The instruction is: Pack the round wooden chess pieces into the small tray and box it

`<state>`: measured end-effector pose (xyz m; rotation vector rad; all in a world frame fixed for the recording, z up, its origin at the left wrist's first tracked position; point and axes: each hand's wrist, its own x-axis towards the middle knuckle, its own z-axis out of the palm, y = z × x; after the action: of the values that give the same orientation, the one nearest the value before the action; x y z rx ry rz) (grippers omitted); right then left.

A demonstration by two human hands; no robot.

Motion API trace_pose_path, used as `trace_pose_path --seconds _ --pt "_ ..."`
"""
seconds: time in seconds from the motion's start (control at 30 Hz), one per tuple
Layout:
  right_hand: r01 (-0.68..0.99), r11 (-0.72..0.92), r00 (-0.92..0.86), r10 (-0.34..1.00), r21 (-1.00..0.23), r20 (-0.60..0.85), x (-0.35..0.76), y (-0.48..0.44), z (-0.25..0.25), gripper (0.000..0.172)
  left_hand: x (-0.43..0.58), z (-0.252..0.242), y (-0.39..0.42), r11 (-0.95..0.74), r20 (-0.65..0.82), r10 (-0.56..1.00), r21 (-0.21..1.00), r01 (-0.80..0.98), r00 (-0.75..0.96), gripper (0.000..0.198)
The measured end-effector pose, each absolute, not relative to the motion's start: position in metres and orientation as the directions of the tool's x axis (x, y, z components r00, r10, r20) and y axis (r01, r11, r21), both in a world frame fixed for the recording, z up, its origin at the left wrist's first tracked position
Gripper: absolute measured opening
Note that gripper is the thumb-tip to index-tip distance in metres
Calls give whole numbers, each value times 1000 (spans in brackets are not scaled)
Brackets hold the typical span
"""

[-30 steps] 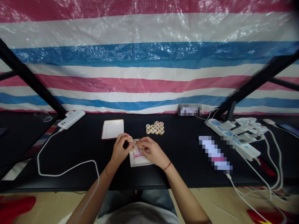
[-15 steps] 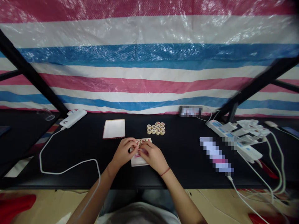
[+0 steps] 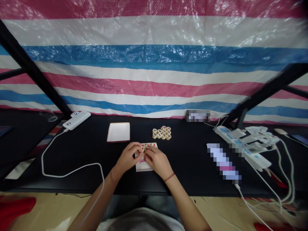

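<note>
L hand (image 3: 128, 157) & R hand (image 3: 157, 162): fingers curled over box (image 3: 141, 167) w/ round pieces (image 3: 149, 146) on black surface (image 3: 187, 166); grip can't be told.

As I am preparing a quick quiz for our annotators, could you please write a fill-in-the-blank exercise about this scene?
1. The left hand and right hand meet over a small box on a ____ table.
2. A red string circles the ____ wrist.
3. The power bank with its white cable lies on the person's ____ side.
Missing words: black; right; left.
</note>
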<state>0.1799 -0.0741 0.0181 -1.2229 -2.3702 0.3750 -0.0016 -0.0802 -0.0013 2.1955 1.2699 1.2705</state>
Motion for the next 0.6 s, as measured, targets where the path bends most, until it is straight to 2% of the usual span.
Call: trace_pose_path --seconds 0.37,0.5,0.6 --pt "723 571 -511 821 -390 255 179 -76 17 13 -3 -1 -80 -562 560 807 630 535 189 9" --pt "670 595 -503 804 -444 317 181 -76 16 14 -2 -1 -81 -563 541 810 609 559 227 10" --pt "620 580 -394 813 -528 429 186 -74 13 14 -1 -1 -82 -591 522 793 533 605 315 9"
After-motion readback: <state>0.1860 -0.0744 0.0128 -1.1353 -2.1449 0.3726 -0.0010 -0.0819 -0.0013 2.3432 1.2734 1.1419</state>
